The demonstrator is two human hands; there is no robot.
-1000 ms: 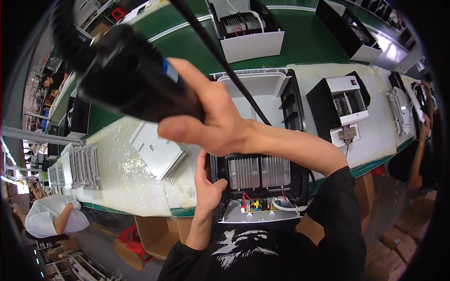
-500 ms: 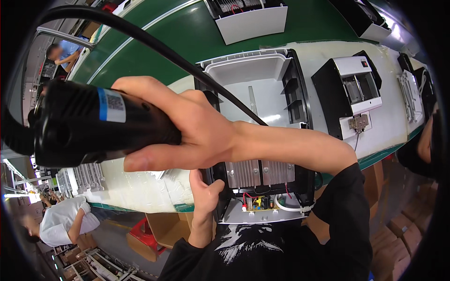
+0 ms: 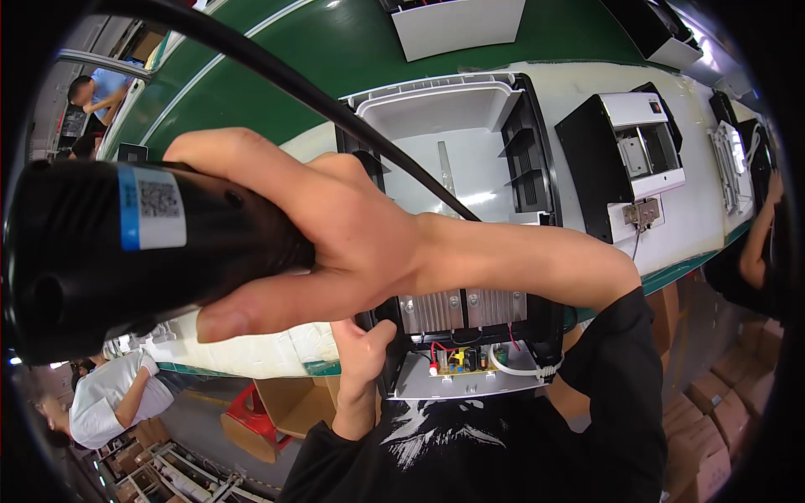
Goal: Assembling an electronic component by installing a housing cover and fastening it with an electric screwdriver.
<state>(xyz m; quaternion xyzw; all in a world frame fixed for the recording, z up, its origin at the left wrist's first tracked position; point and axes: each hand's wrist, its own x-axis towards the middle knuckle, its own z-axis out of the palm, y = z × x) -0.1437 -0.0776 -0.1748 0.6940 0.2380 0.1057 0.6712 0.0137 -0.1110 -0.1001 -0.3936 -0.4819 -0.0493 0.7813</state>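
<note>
My right hand (image 3: 335, 226) is wrapped round a thick black corded electric screwdriver (image 3: 92, 251) with a blue-and-white label, held up close to the camera; its tip is not visible. Below the right wrist lies an opened black-and-white appliance housing (image 3: 549, 176), its white inside facing up. Finned metal heat sinks (image 3: 495, 310) and a small circuit board (image 3: 465, 362) with red and white wires sit at its near end. My left hand (image 3: 362, 356) grips the housing's left edge near that end, thumb bent at the rim; its other fingers are mostly hidden behind the right hand.
A black cable (image 3: 293, 80) crosses over the housing. Right of it stands another black-and-white unit (image 3: 625, 155) with a metal bracket; more metal parts (image 3: 731, 172) lie beyond. A white-faced unit (image 3: 457, 29) is on the green surface (image 3: 352, 50) behind. Other people work at both sides.
My right hand has moved slightly left with the screwdriver, which now looks larger and closer. The view has shifted a little; my left hand stays at the housing's edge.
</note>
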